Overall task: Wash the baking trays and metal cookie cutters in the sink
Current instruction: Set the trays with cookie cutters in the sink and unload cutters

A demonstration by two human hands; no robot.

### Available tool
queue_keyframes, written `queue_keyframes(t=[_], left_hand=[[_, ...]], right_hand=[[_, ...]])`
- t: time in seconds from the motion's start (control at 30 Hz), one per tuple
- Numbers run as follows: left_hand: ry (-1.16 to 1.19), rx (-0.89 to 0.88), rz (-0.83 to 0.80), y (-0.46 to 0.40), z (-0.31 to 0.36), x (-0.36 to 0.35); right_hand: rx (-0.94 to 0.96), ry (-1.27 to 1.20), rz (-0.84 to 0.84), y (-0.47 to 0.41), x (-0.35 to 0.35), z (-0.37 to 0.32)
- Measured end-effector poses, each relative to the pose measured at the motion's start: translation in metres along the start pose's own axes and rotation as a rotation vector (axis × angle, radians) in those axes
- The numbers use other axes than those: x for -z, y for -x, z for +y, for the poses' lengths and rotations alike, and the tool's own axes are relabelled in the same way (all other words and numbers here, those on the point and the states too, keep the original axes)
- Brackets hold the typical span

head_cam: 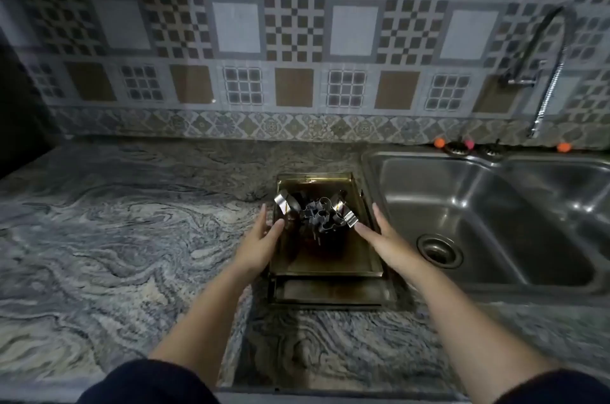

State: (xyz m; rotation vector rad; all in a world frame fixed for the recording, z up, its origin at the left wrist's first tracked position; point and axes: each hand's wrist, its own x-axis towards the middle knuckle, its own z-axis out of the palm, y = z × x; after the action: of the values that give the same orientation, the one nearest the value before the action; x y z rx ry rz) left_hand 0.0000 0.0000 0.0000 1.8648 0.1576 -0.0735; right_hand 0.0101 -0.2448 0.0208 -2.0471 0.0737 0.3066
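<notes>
Two dark baking trays lie stacked on the marbled counter just left of the sink; the top tray sits a little farther back than the lower tray. A heap of metal cookie cutters rests in the top tray. My left hand is at the top tray's left edge, fingers straight, thumb over the rim. My right hand is at its right edge, fingers straight too. Neither hand visibly grips anything.
A steel double sink with a drain lies to the right. A curved spring faucet stands behind it. Small orange and pink items sit on the sink's back ledge. The marbled counter stretches to the left.
</notes>
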Motion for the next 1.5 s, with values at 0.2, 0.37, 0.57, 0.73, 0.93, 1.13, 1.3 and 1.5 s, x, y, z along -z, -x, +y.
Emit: queue_keyframes(t=[0.2,0.37,0.57,0.73,0.93,1.13,1.3,1.5], left_hand=[[0.121,0.026,-0.056,-0.01,-0.005,-0.011],[0.168,0.044,-0.063,-0.014,-0.014,-0.013],[0.301,0.046,-0.1,-0.005,-0.01,-0.013],[0.331,0.018,-0.082,0.011,-0.001,-0.006],[0.298,-0.115,-0.113,0.041,0.019,-0.002],[0.3,-0.127,-0.208,0.069,0.016,-0.014],[0.299,-0.168,-0.295,0.092,0.026,-0.051],[0.26,-0.199,-0.413,0.108,0.056,-0.119]], right_hand=[[-0.009,-0.032,-0.003,-0.015,-0.016,0.012],[-0.033,-0.195,-0.012,-0.016,-0.014,0.006],[-0.045,-0.219,0.003,-0.009,-0.016,-0.002],[-0.005,-0.213,0.01,0.007,-0.016,-0.017],[0.068,-0.183,0.055,0.04,-0.014,-0.024],[0.059,-0.185,0.131,0.087,-0.009,-0.009],[-0.003,-0.19,0.234,0.127,0.012,0.018],[-0.036,-0.216,0.328,0.164,0.071,0.054]])
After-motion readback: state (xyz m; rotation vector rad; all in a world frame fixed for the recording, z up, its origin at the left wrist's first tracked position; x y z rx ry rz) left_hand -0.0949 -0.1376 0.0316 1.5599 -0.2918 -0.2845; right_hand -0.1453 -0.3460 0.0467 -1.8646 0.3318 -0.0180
